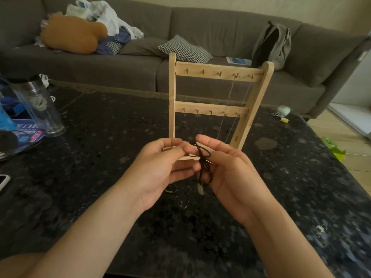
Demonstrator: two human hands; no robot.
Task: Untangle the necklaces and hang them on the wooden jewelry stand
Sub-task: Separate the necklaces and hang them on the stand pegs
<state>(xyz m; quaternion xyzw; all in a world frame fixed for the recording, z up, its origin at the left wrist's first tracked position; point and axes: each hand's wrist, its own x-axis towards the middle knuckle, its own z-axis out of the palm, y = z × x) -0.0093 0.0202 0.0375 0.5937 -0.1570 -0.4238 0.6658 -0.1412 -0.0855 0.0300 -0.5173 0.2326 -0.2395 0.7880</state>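
- Head view, far left on the dark speckled counter [100,121]: clear glass tumbler [40,105] standing upright, a blue printed packet [24,135] lying just near of it, and the white corner of a phone [3,182] at the left edge.
- Far left on the grey sofa [200,31] beyond the counter: orange plush cushion [74,35] with a heap of white and blue clothing behind it.
- Left hand [160,171], palm turned up, fingers [180,149] pinched on the upper end of a black cord necklace [202,163].
- Black cord necklace bunched in loops between both hands, raised above the counter and just near of the stand's base; small pale pendant [201,188] dangling at its lower end.
- On the counter below the hands: thin wire rings [181,199] and a small dark loop, too faint to make out further.
- Wooden jewelry stand [212,107] upright at mid-counter, two crossbars with rows of small brass hooks; thin silver chain [230,105] hung from the right hooks of the top bar, reaching down past the lower bar.
- Right hand [230,173], palm up, fingers curled against the cord's loops and gripping them from the right.
- Far right: checked cushion [184,49] and grey backpack [275,45] on the sofa; small pale round object [283,111] by the counter's far right edge.
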